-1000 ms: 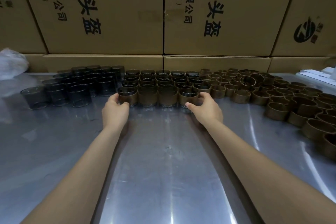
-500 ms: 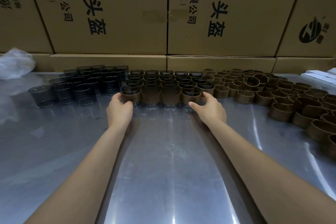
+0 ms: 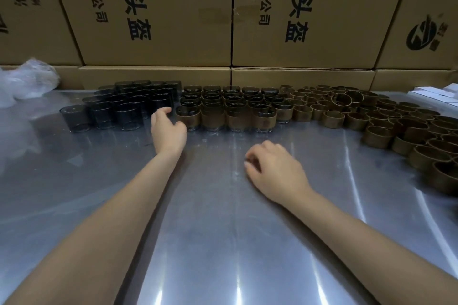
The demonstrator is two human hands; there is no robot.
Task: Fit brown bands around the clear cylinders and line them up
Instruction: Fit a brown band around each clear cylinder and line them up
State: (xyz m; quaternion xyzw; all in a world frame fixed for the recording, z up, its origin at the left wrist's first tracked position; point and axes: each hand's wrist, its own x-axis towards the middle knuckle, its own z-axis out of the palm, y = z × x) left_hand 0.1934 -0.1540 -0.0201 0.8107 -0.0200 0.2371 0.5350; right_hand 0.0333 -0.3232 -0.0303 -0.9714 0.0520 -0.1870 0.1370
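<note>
Stacked cardboard boxes (image 3: 153, 12) printed with black characters fill the top of the frame behind a shiny metal table (image 3: 223, 230); crumpled clear plastic (image 3: 27, 79) lies far left.

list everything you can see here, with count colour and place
bare cylinders: a cluster too dense to count, clear dark-tinted, back left of the table
banded cylinders: several rows, front row of four, clear with brown bands, back centre
loose bands: a large pile, brown, centre right to the right edge
table: one, shiny grey metal, under everything
cardboard boxes: several, tan with black print, stacked behind the table
plastic bag: one, clear, crumpled, far left
white boxes: a few, far right edge
left hand: empty, beside the leftmost banded cylinder
right hand: empty, fingers loosely curled, over bare table
</note>
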